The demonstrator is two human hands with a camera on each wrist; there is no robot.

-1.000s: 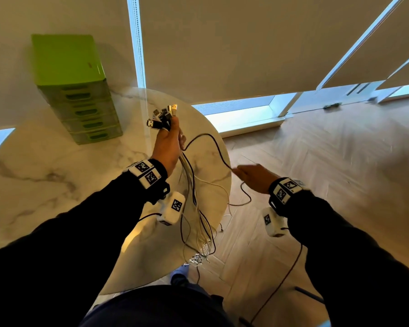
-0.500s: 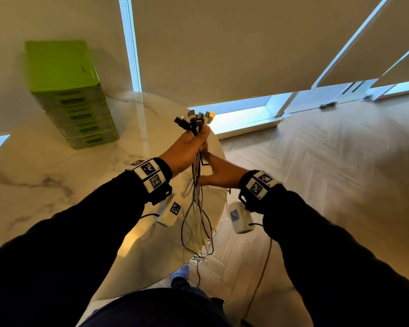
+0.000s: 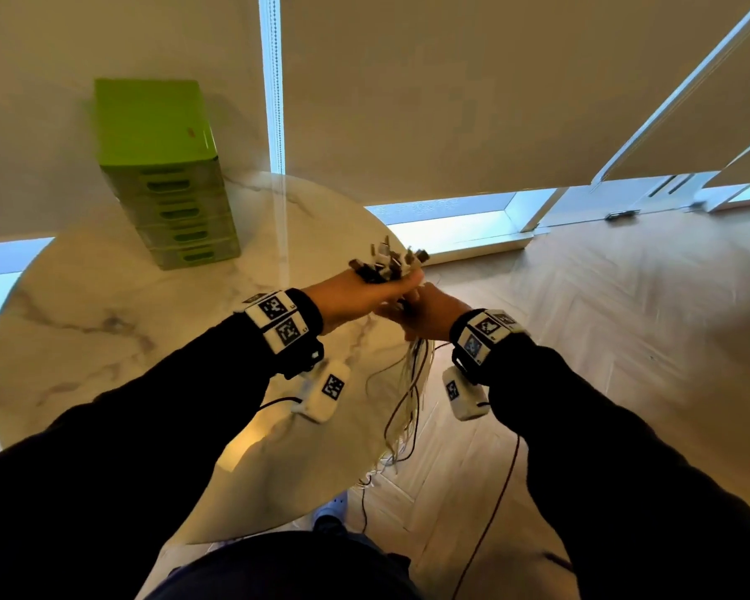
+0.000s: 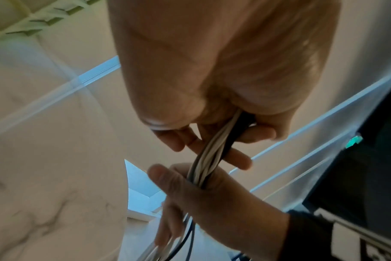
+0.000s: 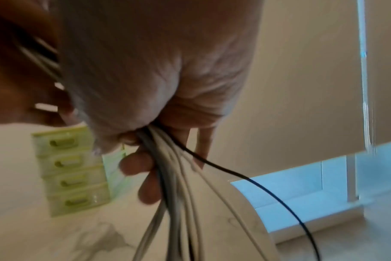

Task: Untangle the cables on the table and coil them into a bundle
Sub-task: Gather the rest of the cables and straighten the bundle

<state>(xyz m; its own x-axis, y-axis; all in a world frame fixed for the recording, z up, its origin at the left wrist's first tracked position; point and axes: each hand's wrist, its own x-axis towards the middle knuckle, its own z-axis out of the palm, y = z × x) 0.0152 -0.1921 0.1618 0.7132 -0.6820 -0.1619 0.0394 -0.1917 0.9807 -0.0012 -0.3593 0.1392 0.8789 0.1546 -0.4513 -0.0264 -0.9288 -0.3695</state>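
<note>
A bunch of white and black cables [image 3: 412, 383] hangs over the right edge of the round marble table [image 3: 105, 339]. My left hand [image 3: 364, 292] grips the bunch just under its plug ends [image 3: 386, 262], which stick up from the fist. Directly below, my right hand [image 3: 425, 316] is wrapped round the same strands. In the left wrist view the twisted strands [image 4: 210, 155] run from the left fist down into the right hand [image 4: 212, 194]. In the right wrist view the cables [image 5: 167, 176] fan out beneath the right fist [image 5: 159, 106], one thin black lead swinging off to the right.
A green drawer unit [image 3: 165, 179] stands at the back of the table, against the blinds. Wooden floor lies to the right of the table, where the loose cable ends [image 3: 386, 465] dangle. A thin dark lead [image 3: 494, 513] runs down from my right wrist.
My left hand has carried the plug ends rightward to the table's right edge. My right hand came in from the right and closed round the strands under the left fist.
</note>
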